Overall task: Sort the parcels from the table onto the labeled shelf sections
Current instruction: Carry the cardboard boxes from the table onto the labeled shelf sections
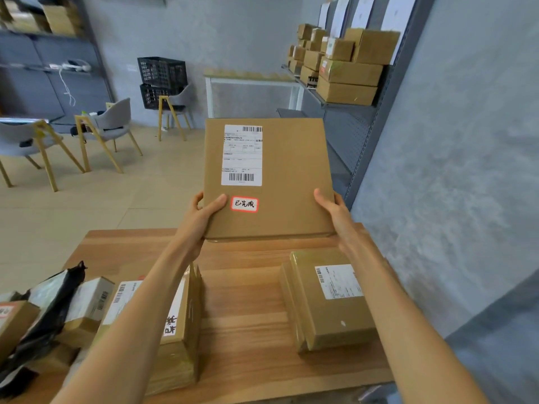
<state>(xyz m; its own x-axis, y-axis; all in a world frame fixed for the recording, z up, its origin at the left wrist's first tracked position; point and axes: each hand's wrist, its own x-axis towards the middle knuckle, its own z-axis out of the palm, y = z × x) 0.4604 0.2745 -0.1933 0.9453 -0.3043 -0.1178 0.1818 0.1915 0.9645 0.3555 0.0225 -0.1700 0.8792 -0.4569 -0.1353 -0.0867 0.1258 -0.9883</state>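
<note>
Head camera looks down past my 2 bare forearms at a flat, square cardboard box (271,182) that I hold up above the far edge of the wooden table (248,330). My left hand (201,217) clamps the box's lower left edge, thumb pressed flat on the smooth brown face. My right hand (335,211) grips the lower right edge the same way, thumb on top, fingers hidden behind. The box clears the table and touches nothing else.

On the box's face, a white printed shipping label (242,155) with 2 barcodes sits upper left, and below it a small red-bordered sticker (244,204) carries handwritten characters.

Under the box, the table shows warm, striped wood grain. At its right side lies a thick rectangular parcel (329,298) wrapped in glossy clear tape, with a white label. At its left side, beneath my left forearm, a long carton (178,330) lies, with a crinkled black plastic mailer (52,310) further left.

Beyond the box to the right, a grey metal shelf (347,118) with a pegboard back carries stacked brown cartons (347,74).
</note>
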